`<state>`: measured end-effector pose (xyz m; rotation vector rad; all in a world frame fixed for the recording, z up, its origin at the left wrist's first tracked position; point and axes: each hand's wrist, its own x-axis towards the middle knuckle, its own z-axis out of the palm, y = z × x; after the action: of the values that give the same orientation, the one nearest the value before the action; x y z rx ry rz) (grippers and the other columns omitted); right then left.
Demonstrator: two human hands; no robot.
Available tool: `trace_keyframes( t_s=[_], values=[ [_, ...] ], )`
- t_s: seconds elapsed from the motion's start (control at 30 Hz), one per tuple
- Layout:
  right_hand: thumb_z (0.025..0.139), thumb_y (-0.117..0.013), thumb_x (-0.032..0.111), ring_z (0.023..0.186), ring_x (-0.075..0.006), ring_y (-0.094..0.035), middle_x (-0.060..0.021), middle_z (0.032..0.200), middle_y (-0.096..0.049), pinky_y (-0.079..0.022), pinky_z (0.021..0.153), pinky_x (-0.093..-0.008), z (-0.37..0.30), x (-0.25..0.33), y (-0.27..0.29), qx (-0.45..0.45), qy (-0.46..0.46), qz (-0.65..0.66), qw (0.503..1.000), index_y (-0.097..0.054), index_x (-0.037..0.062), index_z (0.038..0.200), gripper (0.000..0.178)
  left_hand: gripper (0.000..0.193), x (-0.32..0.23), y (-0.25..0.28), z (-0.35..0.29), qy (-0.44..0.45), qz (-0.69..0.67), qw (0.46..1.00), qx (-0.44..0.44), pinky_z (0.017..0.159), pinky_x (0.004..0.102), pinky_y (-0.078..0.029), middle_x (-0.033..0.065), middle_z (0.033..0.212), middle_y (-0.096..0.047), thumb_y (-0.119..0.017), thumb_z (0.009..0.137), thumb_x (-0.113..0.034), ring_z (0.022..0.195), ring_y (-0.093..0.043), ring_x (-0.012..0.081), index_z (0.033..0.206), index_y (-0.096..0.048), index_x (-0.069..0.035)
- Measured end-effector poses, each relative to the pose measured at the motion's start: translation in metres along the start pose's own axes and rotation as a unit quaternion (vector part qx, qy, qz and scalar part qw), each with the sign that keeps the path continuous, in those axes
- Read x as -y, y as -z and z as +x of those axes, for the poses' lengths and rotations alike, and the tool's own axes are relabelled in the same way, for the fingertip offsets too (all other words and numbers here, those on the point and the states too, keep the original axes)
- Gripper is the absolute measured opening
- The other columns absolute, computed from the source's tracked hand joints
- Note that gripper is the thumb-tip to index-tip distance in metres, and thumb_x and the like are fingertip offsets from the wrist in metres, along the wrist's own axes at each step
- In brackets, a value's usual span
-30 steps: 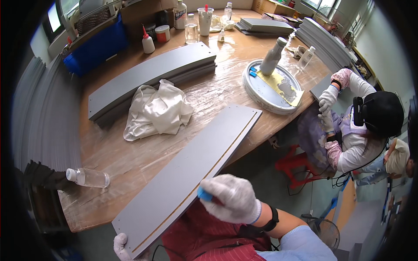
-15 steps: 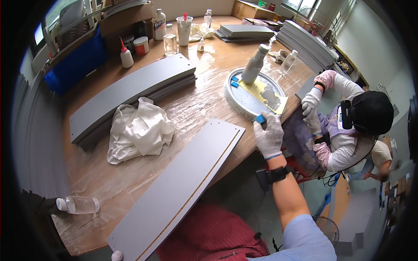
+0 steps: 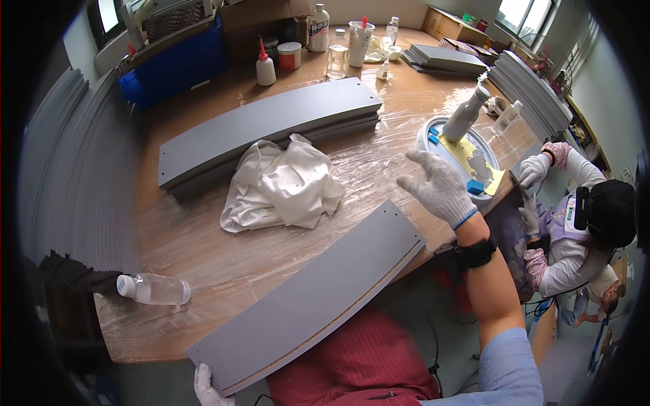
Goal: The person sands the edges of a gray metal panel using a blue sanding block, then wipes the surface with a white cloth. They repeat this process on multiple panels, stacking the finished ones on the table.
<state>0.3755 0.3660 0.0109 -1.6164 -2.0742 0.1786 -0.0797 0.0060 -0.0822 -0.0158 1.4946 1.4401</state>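
A long grey panel [image 3: 311,298] with a narrow brownish groove along its near edge lies slantwise at the table's front. At its lower left corner, my left hand [image 3: 206,387], in a white glove, grips the end; part of the hand is cut off by the frame. My right hand [image 3: 440,189], gloved too, is raised beside the round pale lid [image 3: 426,130] with fingers apart and nothing in them. On that lid lie a small blue block [image 3: 475,186], a yellow sheet [image 3: 460,150] smeared with grey, more blue bits and a tilted grey bottle [image 3: 466,115].
A crumpled white cloth [image 3: 288,186] lies beside stacked grey panels [image 3: 271,128]. A clear bottle [image 3: 156,289] rests on its side at the left. Bottles and a cup [image 3: 359,44] stand at the back. A co-worker [image 3: 575,237] works at the right.
My right hand has let go of the blue block, which now lies on the lid, and has drawn away to the left. More of my left hand shows. The view has shifted.
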Motion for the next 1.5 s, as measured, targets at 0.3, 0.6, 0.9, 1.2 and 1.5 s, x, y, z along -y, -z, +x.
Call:
trace_keyframes(
  t_s=[0.3,0.6,0.9,1.2,1.5],
  values=[
    [0.075,-0.078,0.041,0.12,-0.0384,-0.058,-0.0234,0.134,-0.056,-0.047,0.105,-0.0434,0.049,0.158,-0.127,0.174,0.078,-0.063,0.98,-0.064,0.0036,0.124,0.063,0.048,0.014,0.019,0.009,-0.052,-0.063,0.996,0.02,0.09,0.0489,-0.054,0.0094,0.124,-0.065,-0.05,0.103,-0.04,0.111,-0.065,0.0271,0.135,-0.056,-0.004],
    [0.07,-0.078,0.011,0.085,-0.0228,-0.072,-0.0151,0.092,-0.073,-0.057,0.079,-0.0335,-0.053,0.163,0.006,0.18,0.028,0.343,0.921,-0.07,0.0017,0.101,0.034,0.039,0.017,0.022,0.011,-0.025,-0.136,0.989,0.045,0.093,0.0441,-0.054,0.0135,0.122,-0.064,-0.049,0.104,-0.028,0.11,-0.065,0.0257,0.13,-0.056,0.0],
    [0.08,-0.068,0.044,0.142,-0.0404,-0.037,-0.0185,0.144,-0.047,-0.023,0.119,-0.0622,-0.191,0.299,-0.129,0.244,0.372,0.165,0.881,-0.054,0.016,0.141,0.069,0.045,-0.001,-0.007,0.006,-0.107,0.078,0.982,0.135,0.098,0.0443,-0.054,0.0135,0.137,-0.057,-0.053,0.102,-0.026,0.117,-0.062,0.0301,0.14,-0.048,-0.001],
    [0.081,-0.067,0.045,0.144,-0.044,-0.034,-0.0245,0.149,-0.046,-0.02,0.119,-0.0581,-0.109,0.155,-0.115,0.081,0.072,-0.016,0.994,-0.057,0.0139,0.142,0.069,0.041,0.012,0.006,0.006,-0.054,-0.047,0.997,0.008,0.081,0.0464,-0.061,0.0104,0.122,-0.066,-0.054,0.103,-0.035,0.104,-0.069,0.0269,0.133,-0.057,-0.007],
    [0.091,-0.055,0.035,0.112,-0.0362,-0.064,-0.02,0.123,-0.065,-0.053,0.094,-0.0471,-0.152,-0.077,0.023,0.068,-0.285,-0.284,0.913,-0.07,0.0115,0.115,0.036,0.039,0.009,-0.005,0.007,-0.059,-0.066,0.996,0.033,0.086,0.0451,-0.058,0.01,0.12,-0.065,-0.055,0.103,-0.03,0.107,-0.066,0.0262,0.133,-0.056,-0.005]
  ],
)
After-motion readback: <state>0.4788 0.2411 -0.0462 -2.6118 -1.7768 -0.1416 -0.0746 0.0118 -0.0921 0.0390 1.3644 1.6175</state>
